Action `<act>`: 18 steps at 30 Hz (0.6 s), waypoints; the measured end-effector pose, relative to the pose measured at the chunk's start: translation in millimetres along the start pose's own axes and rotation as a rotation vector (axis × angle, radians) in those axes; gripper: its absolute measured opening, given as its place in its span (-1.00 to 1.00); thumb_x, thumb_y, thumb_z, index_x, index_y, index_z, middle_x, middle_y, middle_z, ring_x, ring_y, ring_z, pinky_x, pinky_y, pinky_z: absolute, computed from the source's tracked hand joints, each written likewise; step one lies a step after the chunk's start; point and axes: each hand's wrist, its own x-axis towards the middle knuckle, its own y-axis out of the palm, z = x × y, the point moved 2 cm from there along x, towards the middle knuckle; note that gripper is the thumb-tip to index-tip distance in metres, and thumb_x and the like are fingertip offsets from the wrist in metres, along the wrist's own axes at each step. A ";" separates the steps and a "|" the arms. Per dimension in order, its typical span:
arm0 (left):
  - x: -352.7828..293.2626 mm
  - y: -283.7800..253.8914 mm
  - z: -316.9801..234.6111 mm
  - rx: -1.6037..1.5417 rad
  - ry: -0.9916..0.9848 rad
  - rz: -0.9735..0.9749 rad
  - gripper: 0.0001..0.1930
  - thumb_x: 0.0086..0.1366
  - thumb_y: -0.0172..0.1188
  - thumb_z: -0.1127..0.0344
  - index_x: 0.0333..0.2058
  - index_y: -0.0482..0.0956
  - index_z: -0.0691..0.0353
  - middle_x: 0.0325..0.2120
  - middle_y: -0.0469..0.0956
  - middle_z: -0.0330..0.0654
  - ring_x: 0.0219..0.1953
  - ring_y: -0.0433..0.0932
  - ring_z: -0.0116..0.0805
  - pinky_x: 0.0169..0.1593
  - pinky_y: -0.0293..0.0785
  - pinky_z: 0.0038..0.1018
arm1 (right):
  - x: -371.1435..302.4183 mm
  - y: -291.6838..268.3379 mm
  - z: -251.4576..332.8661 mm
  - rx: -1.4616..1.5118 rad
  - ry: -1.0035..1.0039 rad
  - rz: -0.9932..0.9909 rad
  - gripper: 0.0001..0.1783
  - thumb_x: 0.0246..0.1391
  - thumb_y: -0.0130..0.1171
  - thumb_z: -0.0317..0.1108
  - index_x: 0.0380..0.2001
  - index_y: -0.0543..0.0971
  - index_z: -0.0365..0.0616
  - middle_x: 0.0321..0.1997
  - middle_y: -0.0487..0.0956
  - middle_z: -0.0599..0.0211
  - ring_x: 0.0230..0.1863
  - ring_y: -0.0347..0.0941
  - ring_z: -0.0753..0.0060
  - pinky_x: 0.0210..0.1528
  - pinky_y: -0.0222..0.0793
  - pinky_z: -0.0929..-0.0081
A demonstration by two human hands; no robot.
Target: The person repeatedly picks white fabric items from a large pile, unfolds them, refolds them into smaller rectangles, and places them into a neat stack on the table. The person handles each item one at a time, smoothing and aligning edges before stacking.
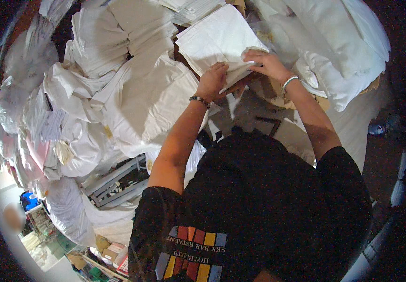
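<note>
You have the folded white stack (218, 40) in front of you at the far end of your reach, and it serves as the landmark for all the rest. Your left hand (213, 80) is at its near edge, fingers drawn close together against the cloth; the thumb is hidden, so I cannot tell whether you are pinching the layers or only pressing them. Your right hand (266, 65) is at its near right corner, fingers laid over the top and curled in, seemingly nipping the edge between fingers and thumb. Holding it from both sides of the near edge probably keeps the layers level, since the cloth sags and creases between your hands. Your bent arms, with a dark bracelet (199, 100) on the left wrist and a pale bracelet (290, 82) on the right, frame that edge so that neither forearm covers the top. Left of the stack, a broad white cloth (149, 101) drapes loosely, and beyond it a layered white pile (97, 42) leans in heaps, its folds likely bundled to keep like pieces together. Right of the stack lies a large white bundle (337, 37), with brown cardboard (324, 102) showing below, perhaps there to shield the cloth from whatever is underneath.
</note>
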 end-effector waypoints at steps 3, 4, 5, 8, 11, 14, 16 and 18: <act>6.1 -8.6 -10.8 0.037 -0.109 0.039 -0.69 0.29 0.15 0.27 0.00 0.53 0.14 -0.04 0.59 -0.04 -0.05 0.58 0.02 -0.01 0.52 -0.13 | -2.6 0.3 2.9 -0.025 0.095 -0.008 -0.54 0.06 0.31 -0.29 0.07 0.56 0.06 0.24 0.49 0.38 0.27 0.39 0.25 0.26 0.36 0.33; 6.8 -10.1 -15.7 0.033 -0.102 -0.038 -0.70 0.29 0.15 0.27 -0.01 0.53 0.11 -0.07 0.61 -0.05 -0.08 0.60 0.00 -0.04 0.53 -0.13 | -3.9 1.1 3.9 -0.026 0.078 -0.054 -0.54 0.06 0.31 -0.29 0.08 0.55 0.06 0.24 0.49 0.38 0.27 0.39 0.25 0.26 0.37 0.33; 5.6 -7.7 -20.0 0.093 -0.102 0.019 -0.69 0.29 0.16 0.26 0.01 0.53 0.08 -0.04 0.60 -0.06 -0.05 0.59 -0.02 -0.02 0.53 -0.13 | -4.8 3.4 3.1 -0.070 0.121 -0.061 -0.53 0.06 0.30 -0.28 0.09 0.53 0.06 0.24 0.48 0.37 0.27 0.39 0.25 0.25 0.38 0.32; -6.4 -1.6 -31.3 0.314 0.146 -0.082 -0.64 0.29 0.18 0.17 0.07 0.50 -0.03 0.08 0.54 -0.14 0.10 0.53 -0.12 0.09 0.49 -0.15 | -8.9 10.9 3.3 -0.148 0.041 -0.142 -0.52 0.06 0.29 -0.25 0.09 0.51 0.06 0.25 0.47 0.37 0.26 0.40 0.27 0.23 0.40 0.30; -18.5 4.5 -24.6 0.304 0.046 0.017 -0.61 0.30 0.18 0.14 0.10 0.49 -0.03 0.16 0.49 -0.17 0.20 0.46 -0.20 0.15 0.45 -0.13 | -11.5 13.3 1.6 -0.237 -0.063 -0.151 -0.56 0.08 0.26 -0.25 0.07 0.53 0.08 0.24 0.49 0.40 0.24 0.42 0.34 0.21 0.42 0.33; -10.2 -0.8 -11.9 0.078 0.001 0.071 -0.59 0.32 0.16 0.15 0.14 0.47 -0.04 0.14 0.51 -0.17 0.19 0.48 -0.21 0.17 0.43 -0.10 | -7.9 6.6 0.6 -0.314 -0.109 -0.138 -0.59 0.12 0.22 -0.29 0.07 0.54 0.09 0.19 0.54 0.42 0.19 0.47 0.36 0.18 0.45 0.36; 1.6 -9.5 -5.6 0.139 0.013 0.028 -0.59 0.33 0.14 0.17 0.15 0.46 -0.04 0.12 0.53 -0.18 0.17 0.50 -0.22 0.18 0.42 -0.08 | -1.4 1.4 -1.4 -0.358 0.014 -0.052 -0.61 0.13 0.21 -0.35 0.07 0.55 0.06 0.14 0.57 0.40 0.14 0.52 0.33 0.13 0.50 0.37; 8.9 -18.7 -5.7 0.283 0.180 -0.207 -0.58 0.33 0.11 0.19 0.16 0.46 -0.05 0.05 0.59 -0.20 0.11 0.56 -0.20 0.19 0.41 -0.09 | 3.0 -4.6 2.9 -0.376 -0.071 -0.275 -0.62 0.14 0.19 -0.35 0.06 0.57 0.07 0.12 0.59 0.41 0.10 0.55 0.35 0.08 0.53 0.37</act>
